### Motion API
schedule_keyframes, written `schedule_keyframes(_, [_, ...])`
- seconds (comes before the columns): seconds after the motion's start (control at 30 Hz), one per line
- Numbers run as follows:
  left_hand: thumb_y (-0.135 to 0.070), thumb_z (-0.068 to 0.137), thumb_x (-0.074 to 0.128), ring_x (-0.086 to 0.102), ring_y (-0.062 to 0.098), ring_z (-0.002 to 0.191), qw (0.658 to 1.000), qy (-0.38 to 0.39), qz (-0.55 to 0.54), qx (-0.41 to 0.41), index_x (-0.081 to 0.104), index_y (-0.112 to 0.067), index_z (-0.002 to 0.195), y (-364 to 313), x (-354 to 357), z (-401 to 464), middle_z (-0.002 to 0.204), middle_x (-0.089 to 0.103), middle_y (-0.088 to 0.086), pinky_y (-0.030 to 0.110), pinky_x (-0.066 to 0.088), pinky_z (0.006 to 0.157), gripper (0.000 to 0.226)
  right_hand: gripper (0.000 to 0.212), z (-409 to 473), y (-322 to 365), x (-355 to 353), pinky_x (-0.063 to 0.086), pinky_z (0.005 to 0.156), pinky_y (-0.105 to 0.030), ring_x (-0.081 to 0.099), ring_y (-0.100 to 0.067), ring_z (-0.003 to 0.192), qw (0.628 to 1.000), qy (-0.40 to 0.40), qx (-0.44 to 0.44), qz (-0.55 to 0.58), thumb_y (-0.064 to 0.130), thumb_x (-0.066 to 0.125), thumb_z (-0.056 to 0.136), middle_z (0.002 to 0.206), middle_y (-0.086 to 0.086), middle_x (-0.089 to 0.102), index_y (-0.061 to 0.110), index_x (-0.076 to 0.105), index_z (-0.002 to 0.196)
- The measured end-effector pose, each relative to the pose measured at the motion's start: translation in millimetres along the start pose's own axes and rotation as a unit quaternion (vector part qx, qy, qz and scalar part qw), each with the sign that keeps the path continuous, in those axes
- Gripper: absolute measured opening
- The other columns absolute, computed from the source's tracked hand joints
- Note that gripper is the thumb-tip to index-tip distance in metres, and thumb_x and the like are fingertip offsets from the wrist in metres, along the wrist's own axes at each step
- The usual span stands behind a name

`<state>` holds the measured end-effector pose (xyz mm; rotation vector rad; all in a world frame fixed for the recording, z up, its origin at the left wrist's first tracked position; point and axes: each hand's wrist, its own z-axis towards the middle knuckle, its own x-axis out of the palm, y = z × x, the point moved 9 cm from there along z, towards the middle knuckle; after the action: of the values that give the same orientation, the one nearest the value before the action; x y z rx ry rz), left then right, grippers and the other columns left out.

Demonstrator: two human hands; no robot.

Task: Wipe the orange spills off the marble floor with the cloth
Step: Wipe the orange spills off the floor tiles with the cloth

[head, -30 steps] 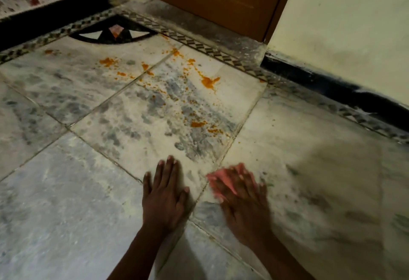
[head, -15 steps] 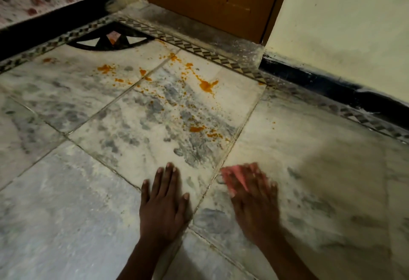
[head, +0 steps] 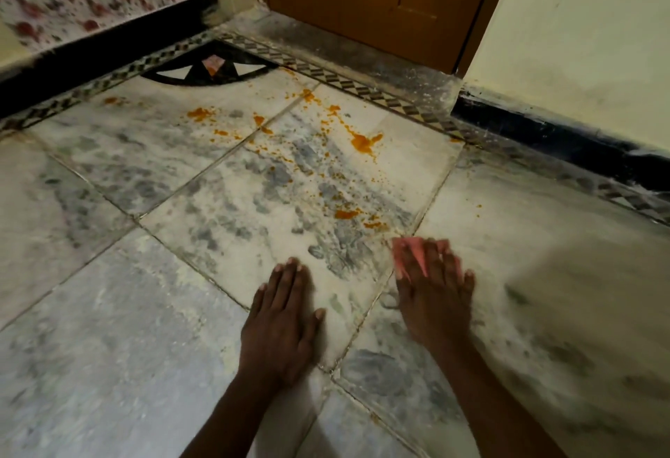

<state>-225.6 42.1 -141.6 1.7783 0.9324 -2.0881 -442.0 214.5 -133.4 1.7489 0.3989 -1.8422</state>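
we see: 1 pink cloth [head: 417, 252] pressed under flat right hand [head: 433, 298] | left hand [head: 281, 323] flat, released, on marble floor [head: 108, 367] | orange spills [head: 364, 142] at 12 o'clock, uncountable

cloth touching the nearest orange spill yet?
Apart. The head view shows bare marble between the pink cloth under the right hand and the nearest orange spill.

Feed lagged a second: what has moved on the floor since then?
The right hand has slid the pink cloth forward toward the nearest orange spills, not touching them yet. The left hand stays flat on the marble floor; spills unchanged.
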Motion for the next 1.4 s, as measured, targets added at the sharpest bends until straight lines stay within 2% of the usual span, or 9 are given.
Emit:
schedule_keyframes(0.1, [-0.065,0.103,0.023,0.007,0.018,0.164,1.000,0.001,0.027,-0.002,0.019,-0.023,0.169,20,-5,18,0.177,0.009,-0.004,0.045,0.014,0.131,0.078,0.063,51,21,15,0.011,0.128,-0.067,0.015,-0.039,0.163,0.995,-0.012,0.090,0.035,0.056,0.035,0.101,0.175,-0.007,0.028,0.044,0.037,0.162])
schedule_keyframes(0.33, [-0.066,0.104,0.026,0.008,0.015,0.164,1.000,-0.001,0.015,-0.001,0.021,-0.023,0.168,20,-10,19,0.177,0.011,-0.006,0.046,0.014,0.131,0.078,0.062,-22,58,9,0.016,0.131,-0.053,0.003,-0.025,0.166,0.991,-0.002,-0.132,-0.016,0.051,0.029,0.108,0.179,0.005,0.010,0.043,0.016,0.168])
schedule_keyframes(0.57, [-0.069,0.103,0.023,-0.001,0.013,0.164,1.000,0.012,0.019,0.000,0.011,-0.026,0.169,23,-6,18,0.177,0.001,-0.009,0.042,0.004,0.132,0.079,0.069,27,38,21,0.022,0.128,-0.059,0.019,-0.036,0.163,0.998,-0.020,0.045,0.035,0.042,0.026,0.100,0.174,-0.012,0.029,0.024,0.037,0.165])
schedule_keyframes(0.7, [-0.071,0.103,0.021,-0.005,0.012,0.164,1.000,0.017,0.022,-0.007,0.007,-0.029,0.169,22,-7,18,0.177,-0.004,-0.012,0.042,0.004,0.133,0.080,0.067,19,78,23,0.032,0.125,-0.062,0.024,-0.034,0.162,0.991,0.029,-0.105,0.084,0.036,0.030,0.097,0.172,-0.007,0.035,0.024,0.048,0.160])
schedule_keyframes(0.8, [-0.072,0.102,0.021,-0.005,0.012,0.164,1.000,0.018,0.021,-0.006,0.007,-0.030,0.169,23,-6,20,0.177,-0.005,-0.012,0.041,0.003,0.132,0.080,0.053,11,83,-7,0.033,0.128,-0.036,0.035,-0.016,0.158,0.925,0.097,-0.123,0.345,0.045,0.035,0.104,0.164,0.001,0.049,0.032,0.058,0.150])
schedule_keyframes(0.93, [-0.071,0.103,0.024,0.000,0.012,0.164,1.000,0.013,0.014,-0.003,0.011,-0.030,0.169,21,-7,19,0.177,0.000,-0.012,0.040,0.003,0.131,0.079,0.015,34,46,-24,0.064,0.070,-0.039,0.078,-0.021,0.092,0.752,0.115,0.131,0.636,0.036,0.055,0.108,0.106,0.012,0.080,0.029,0.061,0.120])
schedule_keyframes(1.1, [-0.073,0.102,0.021,0.000,0.011,0.164,1.000,0.015,0.009,-0.006,0.012,-0.030,0.169,20,-11,18,0.176,0.000,-0.013,0.038,0.003,0.131,0.080,0.046,52,-27,-43,0.047,0.092,-0.046,0.063,-0.045,0.112,0.937,0.012,0.193,0.289,0.051,0.049,0.109,0.110,-0.026,0.069,0.009,0.069,0.108])
schedule_keyframes(1.27, [-0.069,0.102,0.026,0.005,0.012,0.164,1.000,0.000,-0.004,-0.003,0.019,-0.027,0.168,19,-14,18,0.177,0.008,-0.010,0.041,0.008,0.131,0.079,0.042,22,-40,-55,0.051,0.088,-0.057,0.056,-0.049,0.116,0.988,-0.111,0.091,0.054,0.038,0.056,0.101,0.130,-0.024,0.061,0.009,0.069,0.128])
schedule_keyframes(1.4, [-0.062,0.101,0.037,0.031,0.027,0.158,0.998,-0.043,-0.044,-0.004,0.042,-0.018,0.160,21,-26,29,0.171,0.035,0.002,0.048,0.024,0.129,0.074,0.059,11,-15,-7,0.048,0.110,-0.056,0.052,-0.043,0.143,0.998,-0.033,-0.014,0.058,0.047,0.042,0.101,0.156,-0.017,0.055,0.013,0.064,0.144])
